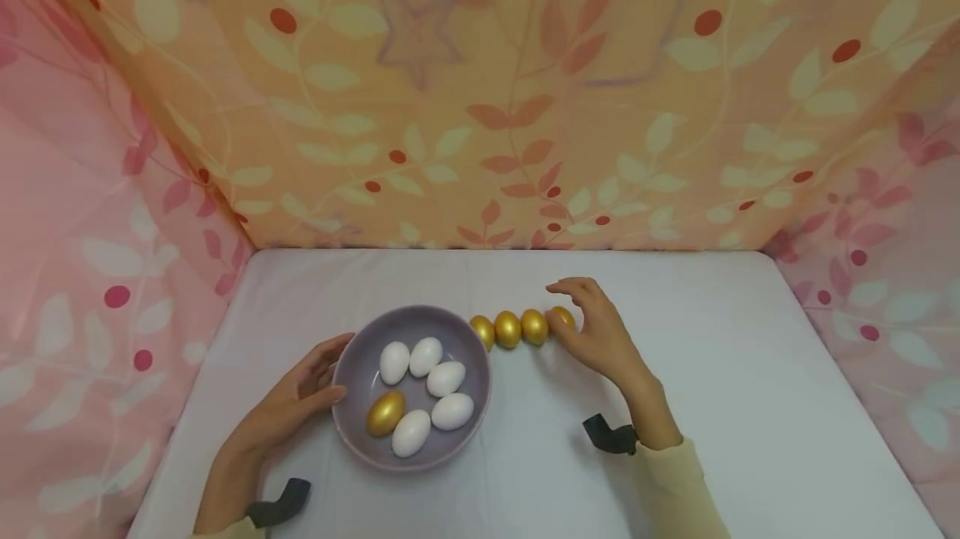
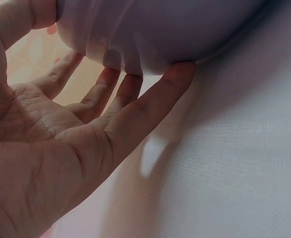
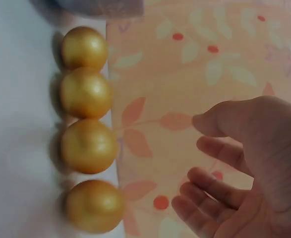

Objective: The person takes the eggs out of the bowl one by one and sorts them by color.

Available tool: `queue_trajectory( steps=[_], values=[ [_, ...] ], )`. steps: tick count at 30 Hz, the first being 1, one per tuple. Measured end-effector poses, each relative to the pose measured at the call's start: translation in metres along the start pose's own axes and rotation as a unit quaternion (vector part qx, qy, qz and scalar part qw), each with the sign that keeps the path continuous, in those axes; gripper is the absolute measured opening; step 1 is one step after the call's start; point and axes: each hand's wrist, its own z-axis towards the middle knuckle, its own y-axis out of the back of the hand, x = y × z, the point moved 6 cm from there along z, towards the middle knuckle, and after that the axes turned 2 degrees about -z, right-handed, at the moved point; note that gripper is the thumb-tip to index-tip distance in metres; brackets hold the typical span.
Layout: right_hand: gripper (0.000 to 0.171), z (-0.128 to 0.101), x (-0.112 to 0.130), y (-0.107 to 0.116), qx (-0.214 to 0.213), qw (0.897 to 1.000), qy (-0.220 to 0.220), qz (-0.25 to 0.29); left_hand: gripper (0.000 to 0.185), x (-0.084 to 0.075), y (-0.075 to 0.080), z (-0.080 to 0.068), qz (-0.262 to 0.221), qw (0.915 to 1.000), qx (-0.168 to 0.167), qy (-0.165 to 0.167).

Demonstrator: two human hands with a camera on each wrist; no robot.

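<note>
A lavender bowl (image 1: 352, 439) holds several white eggs (image 1: 411, 433) and one golden egg (image 1: 386, 414). My left hand (image 1: 300, 389) rests against the bowl's left side, its fingers and thumb spread along the outer wall. In the left wrist view, the fingertips (image 2: 182, 72) touch the glossy wall low down. To the right of the bowl, several golden eggs (image 1: 508, 329) stand in a row. Over the rightmost egg hovers my right hand (image 1: 600, 331), thumb and fingers apart. The right wrist view shows a gap between that hand (image 3: 244, 163) and the egg row (image 3: 89, 148).
A white cloth covers the table (image 1: 540, 472). Behind its far edge hangs an orange leaf-patterned curtain (image 1: 480, 106), with pink patterned curtains (image 1: 97, 214) at the sides. Dark curved pieces (image 1: 279, 504) stick out at both wrists.
</note>
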Motion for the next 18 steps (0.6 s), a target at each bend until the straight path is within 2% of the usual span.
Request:
queue_trajectory(
  steps=[3, 6, 10, 14, 18],
  values=[
    [0.035, 0.006, 0.025, -0.004, 0.018, 0.999, 0.045, 0.011, 0.069, 0.0, 0.004, -0.007, 0.009, 0.9999, -0.005, 0.004],
    [0.033, 0.011, 0.044, -0.005, 0.05, 0.996, 0.069, 0.036, 0.07, -0.002, 0.003, -0.001, 0.014, 0.9999, -0.002, 0.005],
    [0.033, 0.015, 0.074, -0.018, 0.106, 0.988, 0.102, 0.055, 0.07, -0.004, 0.003, 0.001, 0.009, 1.0, 0.003, -0.002],
    [0.032, 0.016, 0.108, -0.04, 0.17, 0.971, 0.163, 0.031, 0.07, -0.001, 0.003, -0.002, -0.002, 1.0, 0.006, -0.004],
    [0.032, 0.017, 0.141, -0.068, 0.244, 0.946, 0.212, -0.006, 0.071, 0.0, 0.004, -0.006, -0.004, 1.0, 0.004, -0.007]
  ],
)
